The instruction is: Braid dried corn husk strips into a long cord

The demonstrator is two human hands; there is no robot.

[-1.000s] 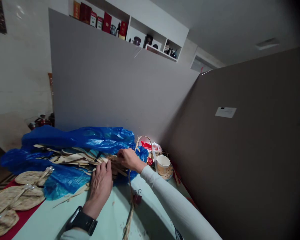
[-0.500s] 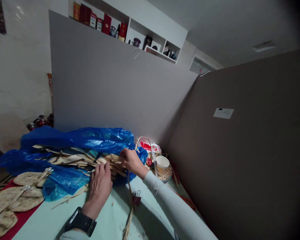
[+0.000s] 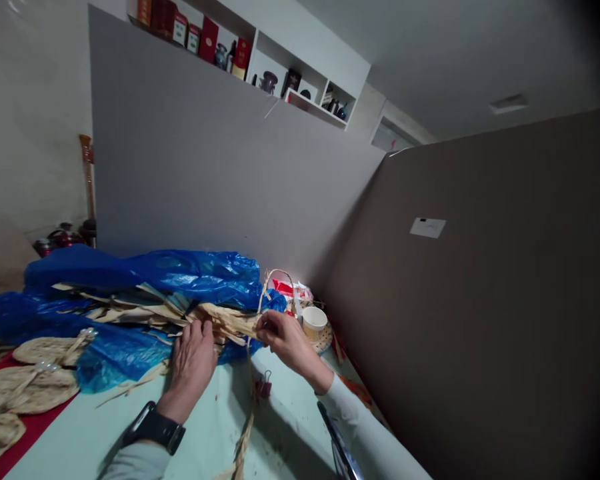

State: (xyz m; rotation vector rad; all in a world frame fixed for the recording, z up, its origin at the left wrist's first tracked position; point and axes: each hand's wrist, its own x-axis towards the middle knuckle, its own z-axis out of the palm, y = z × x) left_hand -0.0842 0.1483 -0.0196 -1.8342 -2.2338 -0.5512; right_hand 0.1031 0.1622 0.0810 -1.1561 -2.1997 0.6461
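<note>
A bundle of dried straw strips (image 3: 145, 313) lies on crumpled blue plastic sheeting (image 3: 180, 273) at the far side of a pale green table (image 3: 205, 440). My left hand (image 3: 193, 357), with a black watch on the wrist, rests flat on the near end of the strips. My right hand (image 3: 285, 340) pinches the tips of a few strips and lifts them off the pile. A braided straw cord (image 3: 243, 433) with a dark red binder clip (image 3: 263, 389) runs down the table between my arms.
Woven straw fans (image 3: 25, 390) lie at the left on a red cloth. A paper cup (image 3: 313, 323) sits on a woven coaster beside a small basket handle (image 3: 280, 280). Grey partition panels (image 3: 205, 173) close the back and right. Shelves with boxes hang above.
My right hand has pulled back toward me and to the right, drawing strip ends out of the bundle. The left hand stays pressed on the strips. The camera shifted slightly left.
</note>
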